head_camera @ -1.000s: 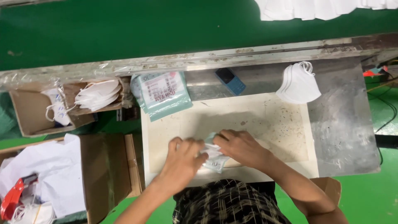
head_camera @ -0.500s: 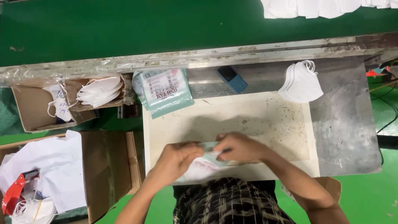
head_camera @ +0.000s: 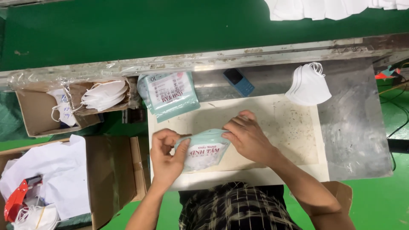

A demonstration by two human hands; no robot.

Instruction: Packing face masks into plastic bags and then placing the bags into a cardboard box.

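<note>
A pale teal mask pouch [head_camera: 203, 150], filled with white masks, is held just above the cream work board [head_camera: 281, 123], near its front edge and in front of the person's checked shirt. A second ago the pouch was pressed flat under both hands and mostly hidden; it has since been lifted and turned so that its printed face and its top edge are exposed — the contents appear settled inside and attention has moved to the mouth of the pouch.

The left hand [head_camera: 167, 154] is closed on the pouch's left upper corner, the thumb laid over the front face and the fingers curled behind. The right hand [head_camera: 249, 137] is closed on the right end of the top edge, which is pinched between fingertips [head_camera: 228, 133] and thumb. The pouch thus spans the gap between the two hands, its body hanging below the fingers.

Further out, a stack of flat empty pouches [head_camera: 169, 94] of the same teal lies at the board's far left corner, with a blue phone-like device [head_camera: 238, 81] on the metal table [head_camera: 358, 127] beside it. A pile of white folded masks [head_camera: 309, 84] rests to the far right — well apart from the hands. To the left, cardboard boxes [head_camera: 38, 115] holding more white masks are seen, and a green conveyor belt [head_camera: 128, 30] runs across the top
</note>
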